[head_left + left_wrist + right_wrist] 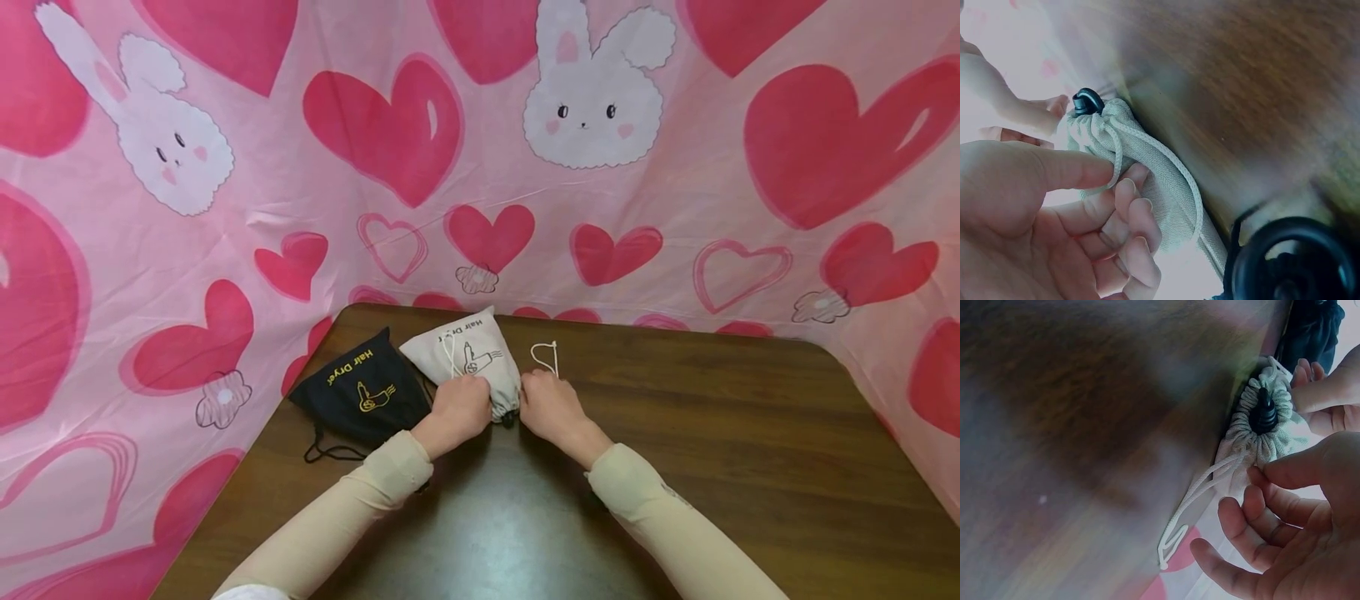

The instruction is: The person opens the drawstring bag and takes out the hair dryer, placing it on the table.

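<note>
A light beige drawstring bag (427,350) printed "Hair Dryer" lies on the table, its gathered mouth toward me. A black ribbed piece (1263,419) with a small loop pokes out of the puckered opening. At the left side of the mouth, my left hand (461,408) pinches the white drawstring (1179,165) between thumb and forefinger, other fingers loosely curled. My right hand (553,408) pinches the drawstring on the other side, fingertips right at the cloth. In the right wrist view, that cord's looped tail (1176,515) trails away from the bag.
A black drawstring bag (397,400) with a yellow "Hair Dryer" print lies left of the beige one, its black cord (333,452) loose on the brown wooden table (712,433). Pink cloth (495,175) with hearts and rabbits hangs behind and beside the table.
</note>
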`<action>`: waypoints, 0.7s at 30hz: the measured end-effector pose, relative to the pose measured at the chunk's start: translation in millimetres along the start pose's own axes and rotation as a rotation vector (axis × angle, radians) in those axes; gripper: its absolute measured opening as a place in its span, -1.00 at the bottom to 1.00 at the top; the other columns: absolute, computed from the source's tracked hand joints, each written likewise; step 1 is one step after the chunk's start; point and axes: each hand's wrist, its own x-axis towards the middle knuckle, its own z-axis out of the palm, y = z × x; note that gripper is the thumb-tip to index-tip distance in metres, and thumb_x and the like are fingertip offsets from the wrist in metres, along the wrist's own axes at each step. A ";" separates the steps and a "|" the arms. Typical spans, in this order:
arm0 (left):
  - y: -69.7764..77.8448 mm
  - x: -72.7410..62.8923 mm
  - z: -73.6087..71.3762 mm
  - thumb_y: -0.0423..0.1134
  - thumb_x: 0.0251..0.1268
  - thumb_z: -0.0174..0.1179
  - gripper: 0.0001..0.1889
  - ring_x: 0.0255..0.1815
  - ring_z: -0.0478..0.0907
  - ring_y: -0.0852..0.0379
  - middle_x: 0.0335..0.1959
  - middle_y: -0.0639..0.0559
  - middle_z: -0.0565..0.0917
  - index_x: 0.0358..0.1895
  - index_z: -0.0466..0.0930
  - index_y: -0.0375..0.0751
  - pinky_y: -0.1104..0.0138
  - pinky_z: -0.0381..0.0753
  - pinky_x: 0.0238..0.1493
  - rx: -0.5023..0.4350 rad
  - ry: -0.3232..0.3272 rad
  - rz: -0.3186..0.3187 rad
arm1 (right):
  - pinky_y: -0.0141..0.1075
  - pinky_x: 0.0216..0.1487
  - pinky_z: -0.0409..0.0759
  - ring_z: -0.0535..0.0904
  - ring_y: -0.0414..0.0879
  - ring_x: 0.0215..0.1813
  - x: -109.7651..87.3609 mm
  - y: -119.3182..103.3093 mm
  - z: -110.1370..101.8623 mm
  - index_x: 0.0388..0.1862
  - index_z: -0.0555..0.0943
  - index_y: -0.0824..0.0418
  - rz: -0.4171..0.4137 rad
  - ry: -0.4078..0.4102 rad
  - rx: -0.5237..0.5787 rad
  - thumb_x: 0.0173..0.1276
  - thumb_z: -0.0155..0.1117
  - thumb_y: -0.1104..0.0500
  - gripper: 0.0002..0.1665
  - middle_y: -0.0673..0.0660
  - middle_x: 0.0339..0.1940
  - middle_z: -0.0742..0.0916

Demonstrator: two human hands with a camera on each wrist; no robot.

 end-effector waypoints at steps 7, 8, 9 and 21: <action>4.0 0.1 -0.2 -0.23 0.40 0.32 -0.77 -0.43 0.66 -0.01 -0.42 -0.07 0.70 -0.48 0.66 -0.17 0.07 0.64 -0.49 -0.010 -0.015 -0.008 | 0.13 -0.30 0.66 0.68 0.20 -0.33 -4.4 2.1 -0.5 -0.43 0.60 0.30 0.006 0.015 0.010 0.44 0.32 0.27 -0.79 0.19 -0.46 0.63; 4.0 -0.1 0.2 -0.23 0.40 0.32 -0.77 -0.43 0.66 -0.01 -0.42 -0.07 0.70 -0.47 0.66 -0.17 0.07 0.64 -0.48 -0.010 -0.016 -0.009 | 0.13 -0.30 0.66 0.68 0.20 -0.33 -4.9 2.0 -0.3 -0.44 0.60 0.30 0.008 0.015 0.011 0.44 0.32 0.27 -0.78 0.18 -0.47 0.62; 4.1 -0.4 0.3 -0.22 0.40 0.32 -0.77 -0.42 0.66 -0.01 -0.42 -0.07 0.70 -0.47 0.66 -0.17 0.07 0.64 -0.48 -0.010 -0.017 -0.008 | 0.13 -0.30 0.65 0.67 0.20 -0.34 -5.4 2.0 -0.1 -0.44 0.60 0.30 0.011 0.015 0.014 0.44 0.32 0.27 -0.78 0.18 -0.47 0.62; 4.3 -0.6 1.9 -0.22 0.41 0.31 -0.76 -0.46 0.64 0.00 -0.46 -0.07 0.68 -0.48 0.65 -0.16 0.08 0.61 -0.53 0.000 -0.003 0.004 | 0.11 -0.30 0.67 0.67 0.19 -0.36 -7.9 4.1 0.8 -0.48 0.57 0.28 0.024 0.020 0.035 0.42 0.32 0.28 -0.76 0.19 -0.49 0.61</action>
